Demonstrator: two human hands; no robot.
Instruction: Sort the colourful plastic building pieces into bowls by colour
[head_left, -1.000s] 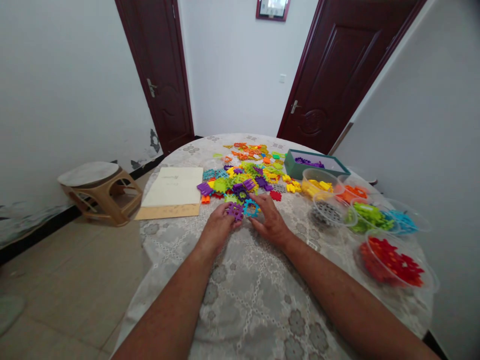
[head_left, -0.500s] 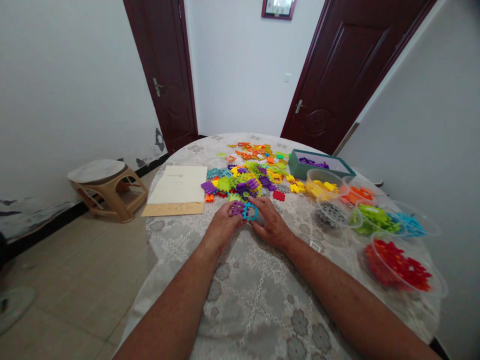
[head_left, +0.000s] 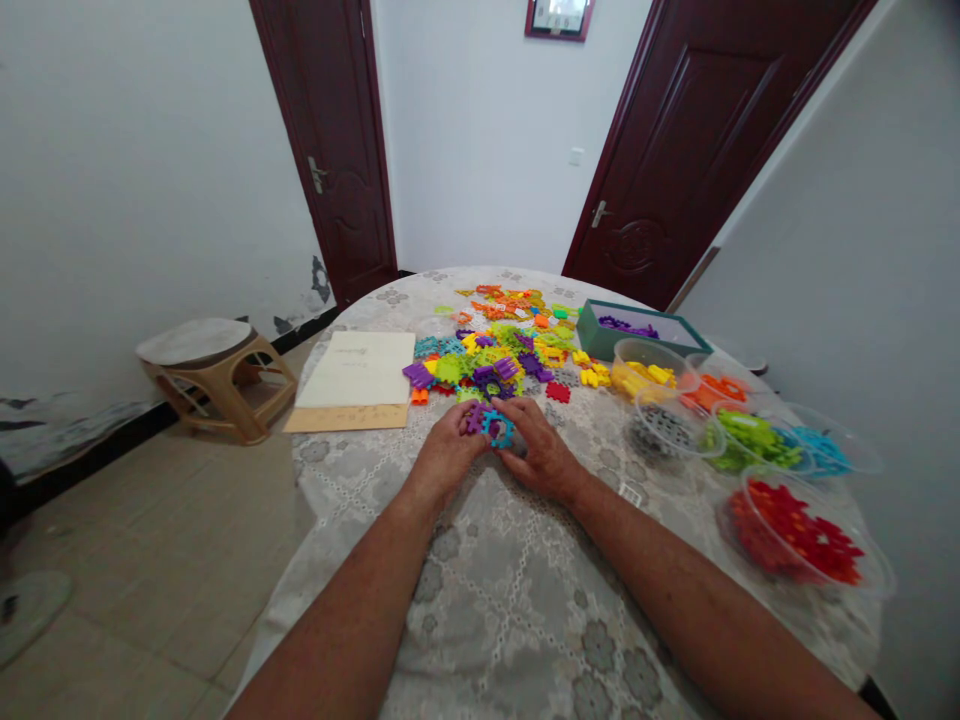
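Just in front of the mixed heap of plastic building pieces (head_left: pixel 495 365), my two hands meet over the table. My left hand (head_left: pixel 448 445) is closed on a purple notched building piece (head_left: pixel 474 419). Against its right side sits a blue notched building piece (head_left: pixel 498 428) with an opening in its middle. Thumb and fingers of my right hand (head_left: pixel 541 452) grip the blue piece from the right. The two pieces touch or overlap; whether they are locked together I cannot tell. Fingertips partly cover both.
Clear tubs stand on the right, among them one of red pieces (head_left: pixel 802 530), one of green (head_left: pixel 754 438) and one of grey (head_left: pixel 660 430). Behind them is a green box (head_left: pixel 637 338) with purple pieces. Paper sheets (head_left: pixel 358 370) lie left on the patterned tablecloth (head_left: pixel 480 600).
The blue piece has turned and shifted slightly left and down against the purple one, and its opening looks smaller. The right fingers have moved a little left with it.
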